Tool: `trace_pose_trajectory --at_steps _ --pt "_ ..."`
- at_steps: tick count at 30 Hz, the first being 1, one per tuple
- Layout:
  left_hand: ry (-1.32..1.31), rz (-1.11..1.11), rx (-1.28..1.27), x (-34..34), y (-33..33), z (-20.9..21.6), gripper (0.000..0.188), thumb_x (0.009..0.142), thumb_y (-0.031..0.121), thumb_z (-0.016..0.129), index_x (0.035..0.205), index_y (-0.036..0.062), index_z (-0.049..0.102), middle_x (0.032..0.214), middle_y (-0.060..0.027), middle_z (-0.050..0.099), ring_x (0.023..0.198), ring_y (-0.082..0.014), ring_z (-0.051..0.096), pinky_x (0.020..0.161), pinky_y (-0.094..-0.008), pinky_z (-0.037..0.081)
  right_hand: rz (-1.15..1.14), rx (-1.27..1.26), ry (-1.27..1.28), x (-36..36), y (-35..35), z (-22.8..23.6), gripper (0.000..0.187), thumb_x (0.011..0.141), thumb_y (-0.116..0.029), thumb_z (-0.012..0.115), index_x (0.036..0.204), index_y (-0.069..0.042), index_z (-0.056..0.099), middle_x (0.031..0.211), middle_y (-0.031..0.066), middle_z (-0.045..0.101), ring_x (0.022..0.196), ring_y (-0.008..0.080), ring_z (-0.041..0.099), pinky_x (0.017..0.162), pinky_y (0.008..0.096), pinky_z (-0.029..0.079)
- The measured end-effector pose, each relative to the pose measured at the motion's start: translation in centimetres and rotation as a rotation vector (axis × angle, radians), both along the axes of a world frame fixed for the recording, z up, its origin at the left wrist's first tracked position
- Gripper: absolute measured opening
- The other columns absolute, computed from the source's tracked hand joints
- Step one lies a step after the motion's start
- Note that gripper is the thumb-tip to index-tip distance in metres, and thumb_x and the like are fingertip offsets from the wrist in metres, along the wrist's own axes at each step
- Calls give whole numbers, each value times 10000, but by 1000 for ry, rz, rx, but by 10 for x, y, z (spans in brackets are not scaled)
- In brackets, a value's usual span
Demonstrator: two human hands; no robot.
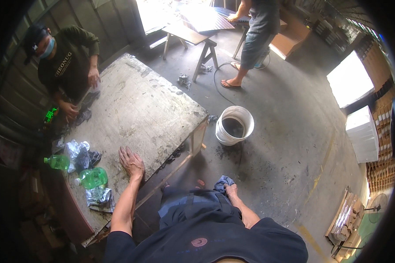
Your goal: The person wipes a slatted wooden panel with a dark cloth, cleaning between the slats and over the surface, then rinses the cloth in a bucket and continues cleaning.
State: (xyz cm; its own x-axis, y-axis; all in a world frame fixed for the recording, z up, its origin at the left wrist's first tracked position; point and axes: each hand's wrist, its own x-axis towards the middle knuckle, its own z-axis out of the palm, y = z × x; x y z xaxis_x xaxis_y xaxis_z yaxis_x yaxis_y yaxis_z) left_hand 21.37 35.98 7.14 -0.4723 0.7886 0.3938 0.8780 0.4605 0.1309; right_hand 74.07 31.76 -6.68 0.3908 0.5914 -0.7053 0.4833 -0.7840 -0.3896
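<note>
My left hand lies flat on the worn, stained tabletop, fingers stretched out, near its front edge. Down at my right side, my right hand is closed around a crumpled blue-grey rag. To the left of my left hand, two green bottles stand or lie on the table: one with a white cap and another farther left. Crumpled silvery and dark rags sit between them, and a silvery crumpled packet or cloth is by the nearer bottle.
A white bucket with dark contents stands on the floor right of the table. Across the table a masked person handles dark cloth. Farther back another person stands at a sawhorse. A hose crosses the floor; white blocks stand right.
</note>
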Motion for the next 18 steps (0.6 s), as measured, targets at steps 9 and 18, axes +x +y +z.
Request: trace_pose_trajectory --at_steps 9,18 --pt "3 3 11 3 2 0 565 964 188 623 1472 -39 529 1602 -294 442 1500 -458 400 1231 -552 329 23 16 -23 2 -2 1 607 866 -366 808 1196 136 713 1233 354 717 1195 435 713 1023 472 556" --pt "17 6 7 -2 -1 0 561 968 189 626 1474 -33 529 1607 -293 438 1502 -456 399 1231 -549 329 21 1 -4 -3 1 7 615 866 -359 802 1233 124 704 1268 347 708 1233 430 696 1054 459 540"
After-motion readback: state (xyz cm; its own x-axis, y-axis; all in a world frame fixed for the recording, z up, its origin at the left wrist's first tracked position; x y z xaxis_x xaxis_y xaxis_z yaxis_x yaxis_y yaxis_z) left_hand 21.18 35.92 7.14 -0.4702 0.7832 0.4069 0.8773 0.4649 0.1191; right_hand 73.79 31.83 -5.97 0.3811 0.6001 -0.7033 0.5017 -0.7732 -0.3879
